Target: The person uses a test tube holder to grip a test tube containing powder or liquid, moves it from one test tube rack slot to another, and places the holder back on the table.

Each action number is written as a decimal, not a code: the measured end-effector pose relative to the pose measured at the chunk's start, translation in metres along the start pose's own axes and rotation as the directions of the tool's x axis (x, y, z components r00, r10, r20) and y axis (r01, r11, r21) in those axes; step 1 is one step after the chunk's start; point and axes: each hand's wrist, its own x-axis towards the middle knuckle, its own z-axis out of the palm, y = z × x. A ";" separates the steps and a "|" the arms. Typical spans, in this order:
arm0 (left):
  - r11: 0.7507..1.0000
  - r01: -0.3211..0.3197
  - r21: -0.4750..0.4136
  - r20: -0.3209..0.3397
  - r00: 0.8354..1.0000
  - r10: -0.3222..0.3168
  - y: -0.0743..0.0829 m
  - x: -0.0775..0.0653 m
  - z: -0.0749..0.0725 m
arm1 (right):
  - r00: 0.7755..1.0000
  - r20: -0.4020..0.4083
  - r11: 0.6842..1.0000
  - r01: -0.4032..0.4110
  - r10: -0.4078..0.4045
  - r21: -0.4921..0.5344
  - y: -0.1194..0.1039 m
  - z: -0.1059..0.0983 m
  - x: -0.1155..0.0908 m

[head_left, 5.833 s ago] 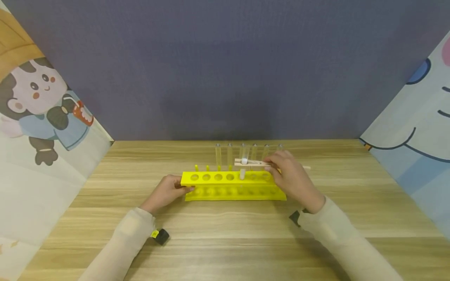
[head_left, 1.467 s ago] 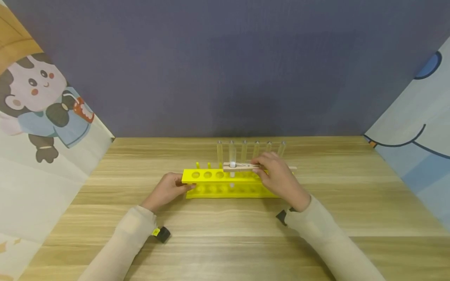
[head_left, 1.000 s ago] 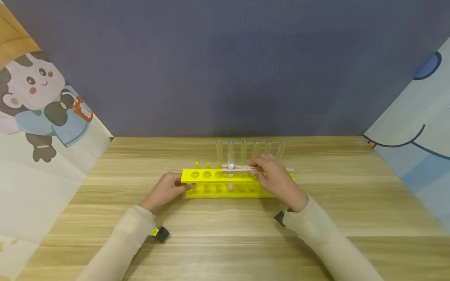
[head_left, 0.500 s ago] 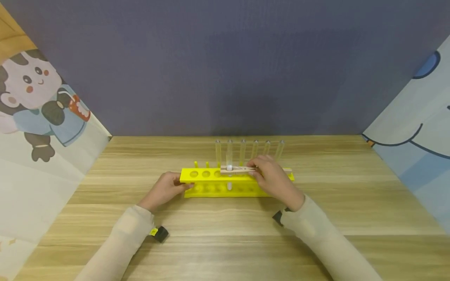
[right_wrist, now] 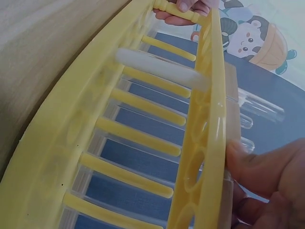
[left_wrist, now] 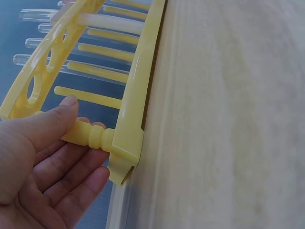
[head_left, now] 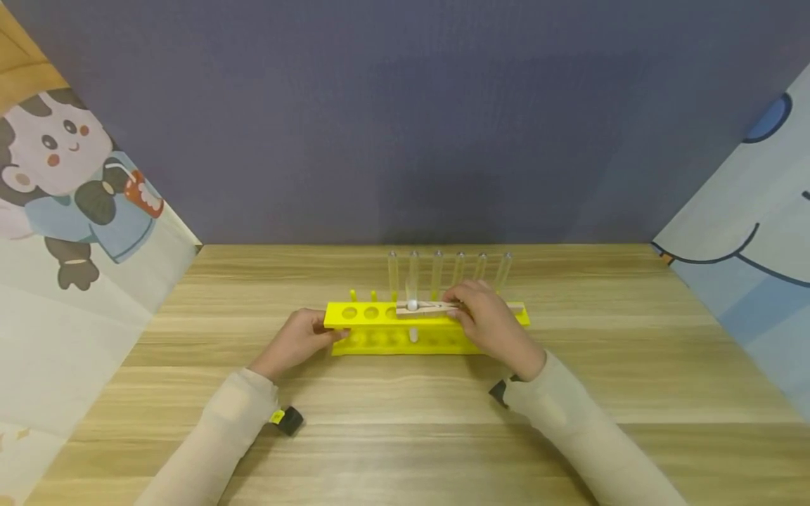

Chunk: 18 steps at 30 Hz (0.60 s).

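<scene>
In the head view, the right hand (head_left: 493, 323) hides parts of the wooden clamp (head_left: 432, 308) and yellow rack (head_left: 436, 324).

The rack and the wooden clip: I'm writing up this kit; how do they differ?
The rack is yellow; the clip is pale wood. The rack is longer than the clip. The rack stands on the table, gripped by the left hand; the clip, held by the right hand, pinches a tube. Both are long and narrow.
</scene>
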 end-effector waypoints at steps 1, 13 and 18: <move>1.000 -0.001 0.002 -0.001 1.000 0.001 0.000 0.000 0.000 | 1.000 -0.001 1.000 0.001 -0.001 -0.002 0.000 0.000 0.000; 0.999 -0.028 0.015 -0.010 1.000 0.028 -0.001 0.000 -0.002 | 1.000 0.004 0.999 -0.016 0.016 -0.032 -0.005 0.004 -0.001; 1.000 -0.019 -0.007 -0.003 1.000 0.019 0.000 -0.001 -0.003 | 1.000 -0.004 0.999 -0.020 0.020 -0.037 -0.007 0.005 -0.001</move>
